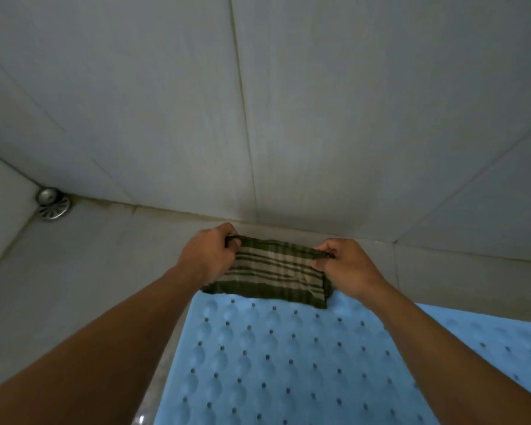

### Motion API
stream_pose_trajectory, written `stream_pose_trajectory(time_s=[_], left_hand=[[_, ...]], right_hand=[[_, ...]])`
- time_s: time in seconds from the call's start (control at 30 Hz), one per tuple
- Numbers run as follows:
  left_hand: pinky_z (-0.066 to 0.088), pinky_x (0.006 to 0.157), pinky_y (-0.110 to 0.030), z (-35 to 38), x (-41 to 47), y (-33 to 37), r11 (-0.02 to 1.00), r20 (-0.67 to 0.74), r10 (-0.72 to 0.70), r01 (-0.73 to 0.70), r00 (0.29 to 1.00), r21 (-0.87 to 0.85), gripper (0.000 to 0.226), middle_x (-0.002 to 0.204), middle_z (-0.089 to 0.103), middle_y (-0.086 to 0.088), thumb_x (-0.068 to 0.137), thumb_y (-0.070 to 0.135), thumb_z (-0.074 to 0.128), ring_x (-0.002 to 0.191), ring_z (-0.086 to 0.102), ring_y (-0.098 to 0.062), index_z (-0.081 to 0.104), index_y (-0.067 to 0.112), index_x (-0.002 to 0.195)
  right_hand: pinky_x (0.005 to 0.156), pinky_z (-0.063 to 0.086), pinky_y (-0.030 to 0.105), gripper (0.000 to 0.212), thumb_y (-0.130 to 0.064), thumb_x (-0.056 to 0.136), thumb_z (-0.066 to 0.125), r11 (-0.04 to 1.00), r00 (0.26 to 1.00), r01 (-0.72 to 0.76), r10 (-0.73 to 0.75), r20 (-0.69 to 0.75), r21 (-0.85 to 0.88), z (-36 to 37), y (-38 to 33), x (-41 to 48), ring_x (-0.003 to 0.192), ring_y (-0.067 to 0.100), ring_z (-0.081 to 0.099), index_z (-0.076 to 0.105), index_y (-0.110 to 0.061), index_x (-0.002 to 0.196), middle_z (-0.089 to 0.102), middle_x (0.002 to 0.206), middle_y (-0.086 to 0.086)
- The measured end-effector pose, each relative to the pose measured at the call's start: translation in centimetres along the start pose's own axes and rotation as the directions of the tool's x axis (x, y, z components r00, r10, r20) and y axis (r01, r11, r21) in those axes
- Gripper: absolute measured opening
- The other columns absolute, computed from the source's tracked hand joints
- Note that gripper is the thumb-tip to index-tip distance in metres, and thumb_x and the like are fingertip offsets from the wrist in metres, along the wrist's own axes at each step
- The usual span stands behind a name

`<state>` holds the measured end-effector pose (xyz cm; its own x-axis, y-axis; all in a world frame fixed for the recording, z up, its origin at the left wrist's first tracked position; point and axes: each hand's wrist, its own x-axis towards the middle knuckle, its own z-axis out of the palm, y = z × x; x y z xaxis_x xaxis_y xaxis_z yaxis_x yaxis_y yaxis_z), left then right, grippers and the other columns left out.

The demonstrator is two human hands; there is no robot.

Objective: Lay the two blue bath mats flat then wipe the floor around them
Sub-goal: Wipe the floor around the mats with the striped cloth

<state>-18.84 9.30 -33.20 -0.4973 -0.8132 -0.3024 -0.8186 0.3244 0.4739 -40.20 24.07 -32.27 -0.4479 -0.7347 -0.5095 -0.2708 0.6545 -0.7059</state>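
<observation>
Both hands hold a striped olive-and-beige cloth [272, 271] stretched between them just above the far edge of the nearer blue bath mat [276, 360]: the left hand [207, 256] has its fingers curled in a pinch on the cloth's upper left corner, and the right hand [348, 266] pinches the upper right corner, thumb against bent fingers. That perforated mat looks to lie flat on the tiled floor [83, 271]; the second blue bath mat [497, 338] lies to its right, touching or overlapping it, I cannot tell which. The step in hand seems to be readying the cloth for wiping. To do it well, fold it into a firm pad, press it down on the strip of floor between the mat's edge and the wall [258, 102], and sweep along the grout line toward the round metal floor drain [53, 207] in the corner, without dragging the mat's edge. No brand, label or writing can be read on any of these 5 things.
</observation>
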Motion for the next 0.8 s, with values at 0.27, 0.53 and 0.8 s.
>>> stream_pose_trajectory(time_s=[0.27, 0.53, 0.8], left_hand=[[0.047, 0.078, -0.04, 5.6, 1.8, -1.0, 0.976, -0.488, 0.181, -0.094, 0.854, 0.198, 0.024, 0.102, 0.06, -0.006, 0.088, 0.034, 0.069, 0.092, 0.057, -0.028, 0.062, 0.019, 0.106], [0.042, 0.107, -0.042, 8.2, 2.0, -2.1, 0.966, -0.28, 0.239, -0.199, 0.93, 0.165, 0.027, 0.141, 0.054, -0.015, 0.098, 0.024, 0.059, 0.131, 0.05, -0.033, 0.067, 0.009, 0.118], [-0.007, 0.121, -0.046, 8.1, 1.6, -1.1, 0.913, -0.019, 0.115, -0.098, 0.993, 0.395, 0.056, 0.166, -0.006, -0.002, 0.106, 0.042, 0.015, 0.153, -0.01, -0.019, 0.004, 0.027, 0.159]], right_hand=[[0.085, 0.053, 0.045, 0.034, -0.017, 0.085, 0.069, 0.779, 0.741, 0.276, -0.545, -0.391, -0.563, 6.8, 0.7, 2.1, 0.102, 0.036, 0.058, 0.062, -0.011, 0.118, 0.06, 0.114, 0.014], [0.121, 0.018, 0.051, 0.046, -0.024, 0.101, 0.049, 0.794, 0.894, 0.188, -0.383, -0.234, -0.578, 11.2, 2.6, 3.2, 0.147, 0.037, 0.028, 0.046, -0.007, 0.143, 0.035, 0.155, 0.023], [0.122, -0.015, 0.041, 0.066, -0.048, 0.106, 0.014, 0.7, 0.948, 0.232, -0.319, -0.005, -0.676, 9.4, 3.1, 3.2, 0.152, 0.025, -0.018, -0.01, -0.015, 0.158, -0.019, 0.164, 0.014]])
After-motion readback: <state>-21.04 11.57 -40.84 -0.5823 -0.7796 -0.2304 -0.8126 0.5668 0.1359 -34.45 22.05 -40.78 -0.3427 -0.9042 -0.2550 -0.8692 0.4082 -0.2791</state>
